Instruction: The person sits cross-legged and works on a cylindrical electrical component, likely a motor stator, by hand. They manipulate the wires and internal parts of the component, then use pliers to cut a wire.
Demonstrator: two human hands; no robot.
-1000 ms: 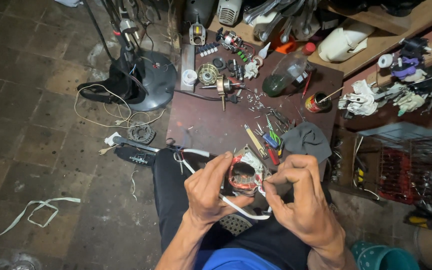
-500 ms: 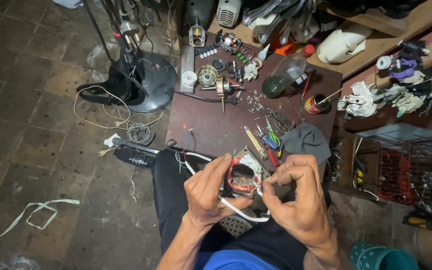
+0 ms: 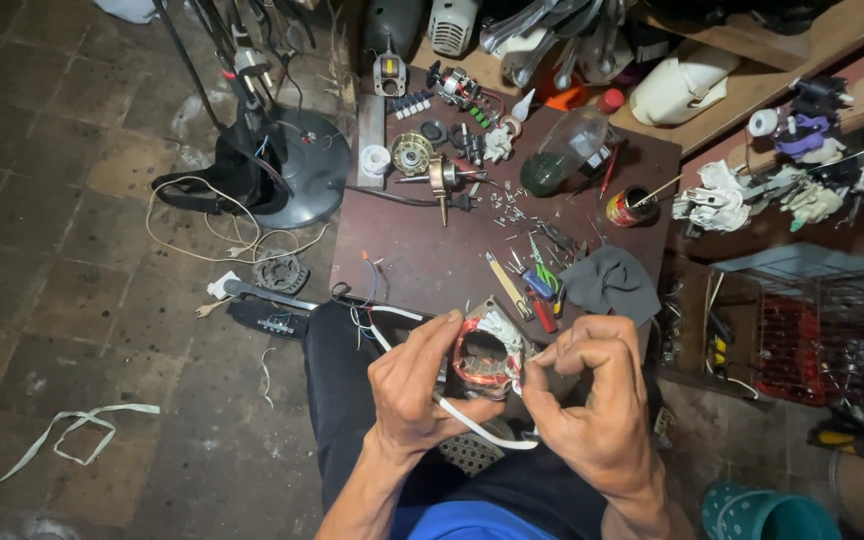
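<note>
Stator (image 3: 483, 357) with copper windings sits between both hands, over the lap, just short of the table (image 3: 422, 260) edge. Left hand (image 3: 414, 390) wraps its left side, fingers curled round it, gripping. Right hand (image 3: 592, 400) is nearly closed, fingertips pinched at the stator's right edge; can't tell what's pinched. White cable (image 3: 482, 430) runs under the stator, across the left palm. Grey rag (image 3: 609, 283) lies just beyond on the table.

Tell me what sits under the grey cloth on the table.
The grey cloth lies crumpled on the brown table, beside the screwdrivers. Only bare table shows around its edges. Whether anything lies beneath it cannot be seen, since the cloth covers that spot.
</note>
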